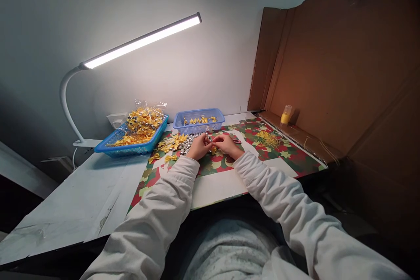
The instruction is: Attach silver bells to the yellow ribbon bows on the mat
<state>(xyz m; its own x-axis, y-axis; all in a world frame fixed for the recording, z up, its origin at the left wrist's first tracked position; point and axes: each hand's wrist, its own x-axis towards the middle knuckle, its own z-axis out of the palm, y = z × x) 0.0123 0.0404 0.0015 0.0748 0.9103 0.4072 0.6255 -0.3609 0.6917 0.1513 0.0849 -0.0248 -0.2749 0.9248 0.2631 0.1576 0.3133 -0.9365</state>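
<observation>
My left hand point(199, 146) and my right hand point(229, 145) meet over the camouflage-patterned sheet point(210, 167), thumbs and fingers pinched nearly tip to tip. What they grip is too small to make out. A bit of yellow, like a ribbon bow point(214, 150), shows just under the fingertips; whether it is held or lying there, I cannot tell. A heap of silver bells point(187, 143) lies beside and behind my left hand. Yellow ribbon bows point(171, 143) are piled left of the bells, with a separate bow point(170, 158) nearer to me.
A blue basket point(131, 150) heaped with bows and bells stands left; a smaller basket point(198, 127) holds several bows behind my hands. Yellow cords point(268, 138) lie right. A yellow bottle point(286, 115) stands by the cardboard wall point(331, 65). A lit lamp point(141, 41) hangs above.
</observation>
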